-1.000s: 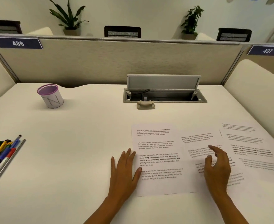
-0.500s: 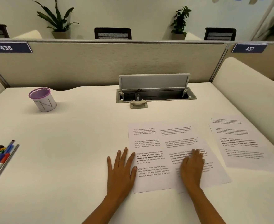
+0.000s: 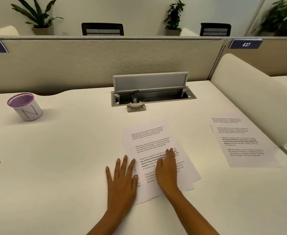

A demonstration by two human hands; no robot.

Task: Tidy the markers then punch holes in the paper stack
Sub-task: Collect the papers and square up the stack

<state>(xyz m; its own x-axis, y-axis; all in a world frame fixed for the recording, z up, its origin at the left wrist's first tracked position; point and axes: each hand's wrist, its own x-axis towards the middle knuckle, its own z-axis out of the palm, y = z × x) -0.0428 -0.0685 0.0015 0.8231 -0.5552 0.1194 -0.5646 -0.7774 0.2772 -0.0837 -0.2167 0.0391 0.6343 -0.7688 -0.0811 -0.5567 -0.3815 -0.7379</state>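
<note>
Paper stack (image 3: 152, 145): thin, flat, fanned printed sheets.

A broad, smooth cream-white table (image 3: 58, 160) runs back to a beige fabric-covered partition panel (image 3: 91, 65), with an open grey metal cable hatch (image 3: 153, 95), its lid raised, sunk into the top near the back edge. A dark blue number plate reading 437 (image 3: 245, 44) sits on the partition's upper right, and a rounded cream side divider (image 3: 251, 102) closes off the table on the right. Beyond the partition stand two black mesh-backed chairs (image 3: 102, 29), several green potted plants (image 3: 37, 16) and a plain pale wall (image 3: 139, 12), all evenly and softly lit.
</note>
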